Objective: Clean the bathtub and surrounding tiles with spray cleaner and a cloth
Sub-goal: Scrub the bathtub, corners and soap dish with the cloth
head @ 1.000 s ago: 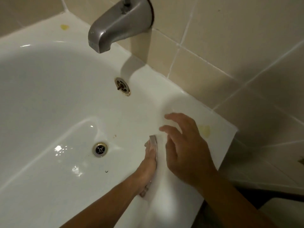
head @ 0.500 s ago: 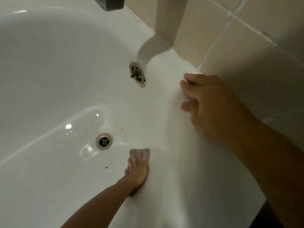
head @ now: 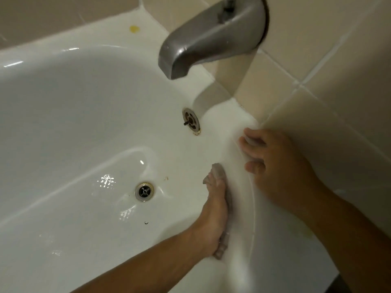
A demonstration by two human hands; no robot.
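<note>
A white bathtub [head: 63,123] fills the view, with beige wall tiles [head: 330,77] along its right side. My left hand [head: 215,210] reaches down inside the tub and presses a small grey cloth [head: 219,171] flat against the inner end wall, right of the floor drain. The cloth shows past my fingertips and under my wrist. My right hand [head: 277,168] rests on the tub rim by the tiled wall, fingers bent over the rim's inner edge, holding nothing. No spray cleaner is in view.
A grey metal spout [head: 207,37] juts out above the tub end. Below it sits a rusty overflow fitting [head: 191,120], and the floor drain [head: 144,191] lies lower left. Yellow stains mark the far rim [head: 134,28] and the near rim [head: 306,234]. Dark specks lie near the drain.
My left hand with the cloth has slid up the tub's end wall, and the view has tilted up so the spout shows again. My right hand stays on the rim.
</note>
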